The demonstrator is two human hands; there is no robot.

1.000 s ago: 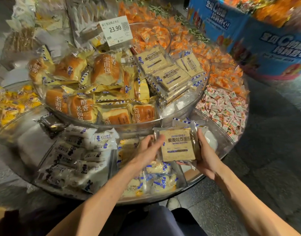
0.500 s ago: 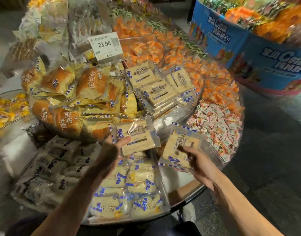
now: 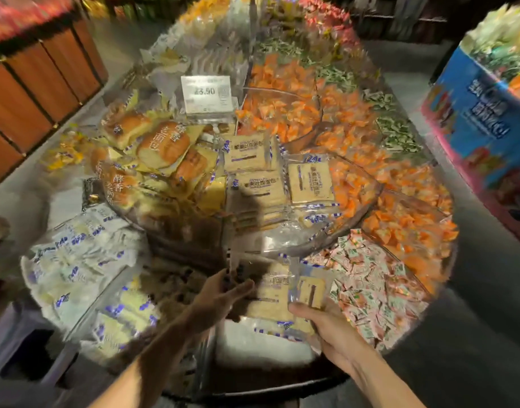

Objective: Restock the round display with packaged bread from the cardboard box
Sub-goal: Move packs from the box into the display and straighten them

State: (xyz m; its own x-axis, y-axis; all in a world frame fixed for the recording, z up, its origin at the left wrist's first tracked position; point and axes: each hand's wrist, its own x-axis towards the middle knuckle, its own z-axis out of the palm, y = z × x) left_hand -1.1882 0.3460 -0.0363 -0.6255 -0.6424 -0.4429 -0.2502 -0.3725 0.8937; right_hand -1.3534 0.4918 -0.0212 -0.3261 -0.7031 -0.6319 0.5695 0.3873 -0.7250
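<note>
White price tag (image 3: pixel 206 94), orange sweets (image 3: pixel 285 113), pink-and-green sweets (image 3: pixel 367 287), blue promotional bin (image 3: pixel 485 113), wooden-panelled stand (image 3: pixel 32 92)

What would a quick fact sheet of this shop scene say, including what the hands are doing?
Setting: round clear-plastic tiered display
Upper tier: brown buns in yellow wrappers, stacked square toast packets
Price card: white, above the buns
Right hand: holds clear toast packets
Left hand: at those packets' left edge; grip unclear

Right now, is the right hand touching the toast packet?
Touching. The head view shows the right hand gripping the toast packet at its lower edge, with the thumb lying across the front of the wrapper.
</note>
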